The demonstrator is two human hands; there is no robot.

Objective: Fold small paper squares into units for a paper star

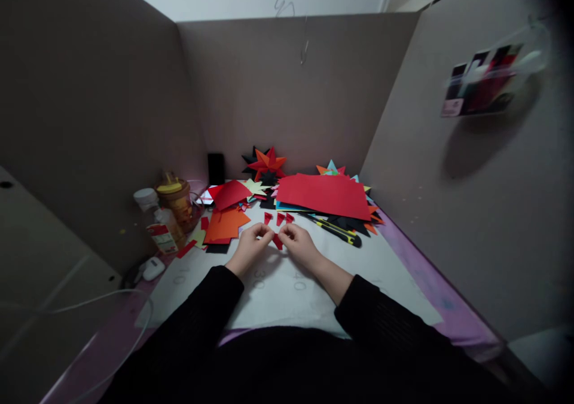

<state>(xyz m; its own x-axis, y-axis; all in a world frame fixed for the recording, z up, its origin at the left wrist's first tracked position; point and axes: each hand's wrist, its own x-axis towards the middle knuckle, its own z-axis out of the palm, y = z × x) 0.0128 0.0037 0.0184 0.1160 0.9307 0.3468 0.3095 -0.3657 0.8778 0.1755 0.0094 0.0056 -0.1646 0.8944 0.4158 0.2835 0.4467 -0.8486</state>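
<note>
A: Biggest first, quick?
B: White sheet [278,299] under the hands, red paper stack [323,195] beyond the right hand [299,245]
A: Hands?
B: Right one and left hand [253,242] almost meet over the sheet, fingers curled in, gap nearly nil, both seem to pinch one red paper piece [278,242]
A: Which is nearer it?
B: Neither, it sits between the two sets of fingertips, poking out toward the body; long axis, can't call, partly covered
A: Looks?
B: Small, plain red, angular
A: Anything else tiny?
B: Three folded red bits [280,219], rough row just past the fingertips
</note>
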